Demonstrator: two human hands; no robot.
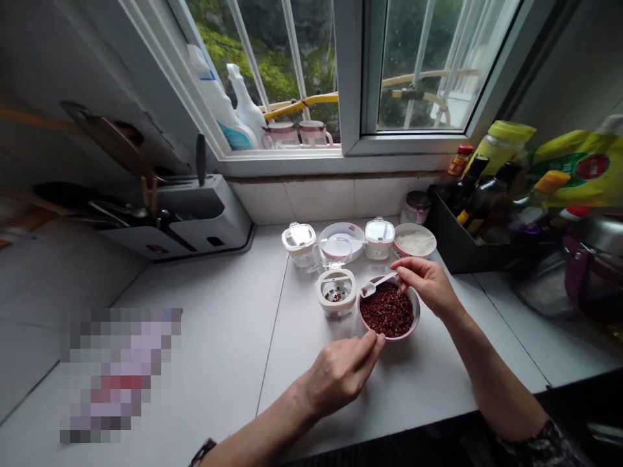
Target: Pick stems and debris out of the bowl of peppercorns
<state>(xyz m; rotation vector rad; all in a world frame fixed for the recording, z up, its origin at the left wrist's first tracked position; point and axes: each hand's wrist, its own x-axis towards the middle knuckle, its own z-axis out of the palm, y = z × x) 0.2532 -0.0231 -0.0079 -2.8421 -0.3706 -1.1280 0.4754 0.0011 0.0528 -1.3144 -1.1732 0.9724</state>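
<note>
Well, from the head view, a pink-rimmed bowl (pixel 388 310) heaped with dark red peppercorns (pixel 387 311) sits near the middle of the white counter (pixel 219 337). The right hand (pixel 426 285) hangs over the bowl's 2 o'clock rim, its forearm rising from 5 o'clock of the frame and the wrist bent. Its thumb and fingers close on the handle of a small white spoon (pixel 378 282), whose tip points toward 9 o'clock, just above the peppercorns. The left hand (pixel 338 376) reaches in from 7 o'clock, palm down, its fingers (pixel 367 347) drawn together at the bowl's 7 o'clock rim. Whether they pinch anything, I cannot tell.

At the bowl's 10 o'clock stands an open jar (pixel 335 293) with a few peppercorns inside, close beside the rim but not touching it. Past it, toward 12 o'clock, are two lidded jars (pixel 379 237) and (pixel 298 243), a white dish (pixel 341 237) between them, and a bowl of white powder (pixel 415 240). A knife block (pixel 209 214) stands at 10 o'clock of the frame, and a black tray of bottles (pixel 462 240) sits at 2 o'clock, beneath the window (pixel 413 65).
</note>
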